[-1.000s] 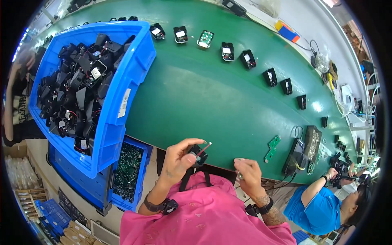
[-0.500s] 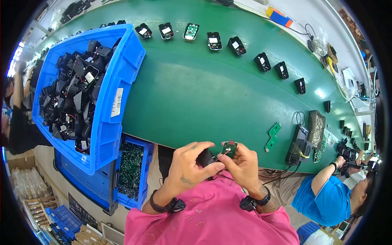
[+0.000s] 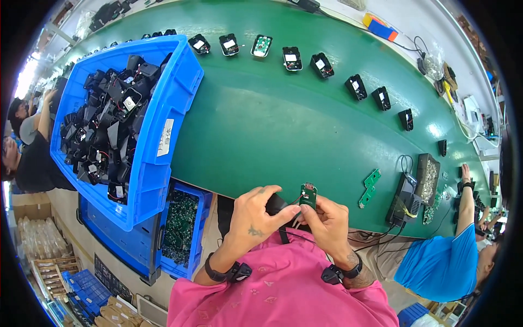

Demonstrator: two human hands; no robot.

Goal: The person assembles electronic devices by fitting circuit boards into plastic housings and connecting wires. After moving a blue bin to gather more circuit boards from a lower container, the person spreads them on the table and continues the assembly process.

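Near the table's front edge, my left hand (image 3: 251, 219) curls round a dark plastic housing (image 3: 276, 204), mostly hidden by the fingers and thumb. Just to its right, my right hand (image 3: 331, 222) pinches a small green circuit board (image 3: 309, 196) between thumb and fingers. The board stands roughly upright, with a connector at its top end and a white plug with thin wires on its face. Those wires run down toward the left thumb; where they end is hidden.
A blue bin (image 3: 188, 92) of black housings stands left. Open housings (image 3: 292, 58) line the table's far side. Loose green boards (image 3: 370, 188), a black powered device (image 3: 403, 200) and a parts tray (image 3: 428, 177) lie right. A co-worker in a blue shirt (image 3: 436, 267) sits beyond.
The circuit board has turned more upright and moved slightly away from the housing. The co-worker on the right now stretches an arm forward over the table. The whole view has shifted a little.
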